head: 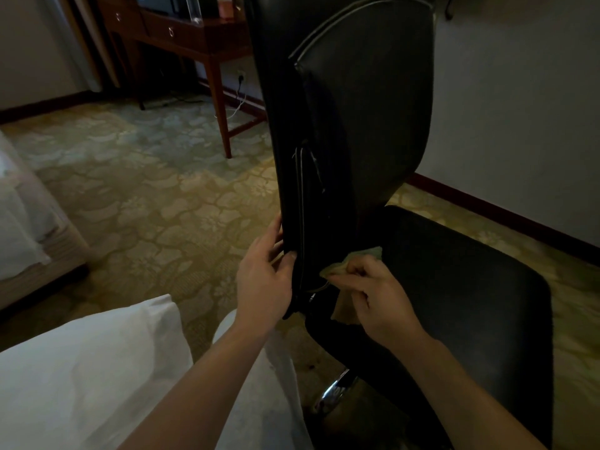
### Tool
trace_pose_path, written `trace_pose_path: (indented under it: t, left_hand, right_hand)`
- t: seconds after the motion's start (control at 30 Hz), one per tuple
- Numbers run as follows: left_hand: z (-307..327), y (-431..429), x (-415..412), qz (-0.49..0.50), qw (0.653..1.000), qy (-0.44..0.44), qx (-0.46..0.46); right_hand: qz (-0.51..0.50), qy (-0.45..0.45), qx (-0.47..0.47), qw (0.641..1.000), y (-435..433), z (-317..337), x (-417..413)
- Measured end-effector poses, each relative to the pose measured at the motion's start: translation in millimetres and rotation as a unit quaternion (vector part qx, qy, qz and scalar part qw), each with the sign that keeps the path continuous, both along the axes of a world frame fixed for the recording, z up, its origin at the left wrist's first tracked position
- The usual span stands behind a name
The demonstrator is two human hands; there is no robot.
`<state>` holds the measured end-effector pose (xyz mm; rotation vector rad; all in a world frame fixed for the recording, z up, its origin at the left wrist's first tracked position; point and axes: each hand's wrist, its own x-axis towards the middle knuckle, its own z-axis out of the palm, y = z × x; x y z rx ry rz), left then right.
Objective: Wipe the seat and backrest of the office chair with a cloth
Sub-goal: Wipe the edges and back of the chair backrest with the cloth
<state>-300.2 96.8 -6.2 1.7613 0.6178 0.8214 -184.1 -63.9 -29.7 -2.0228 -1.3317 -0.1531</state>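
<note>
The office chair (357,157) fills the middle of the view, black and seen nearly edge-on from its left side. Its backrest (367,102) stands tall, with its long axis running from the near lower middle up to the far top. The seat (454,287) spreads flat to the right of the backrest's foot.

The left hand (264,271) grasps the backrest's near edge low down, thumb on the near face and fingers wrapped behind, which looks like a steadying hold. The right hand (380,297) is clenched on the cloth (344,267), a small yellowish bunch pressed into the corner where the backrest meets the seat.

The coming move turns on this: the cloth sits at the very bottom of the backrest, so nearly all of that surface lies upward and away from the grip, along the long axis, while the seat lies to the right and just beside the same hand. The right hand is the nearer one to both. Judging from this, the wiping is at the joint and could go either way.

A chrome column (337,389) shows under the seat. No brand, label or writing can be read anywhere.
</note>
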Motion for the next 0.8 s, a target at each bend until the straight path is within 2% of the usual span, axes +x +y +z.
trace_pose_path:
  t: [0.27,0.63,0.8]
  left_hand:
    - [-2,0,0,0.001,1.0,0.002,0.003]
    - [-2,1,0,-0.002,1.0,0.007,-0.001]
    - [-3,2,1,-0.005,1.0,0.001,-0.004]
  right_hand:
    - [-0.03,-0.03,0.064,0.997,19,34,-10]
    - [-0.031,0.007,-0.016,0.999,-1,-19,-6]
    - [-0.035,0.013,0.061,0.997,3,10,-11]
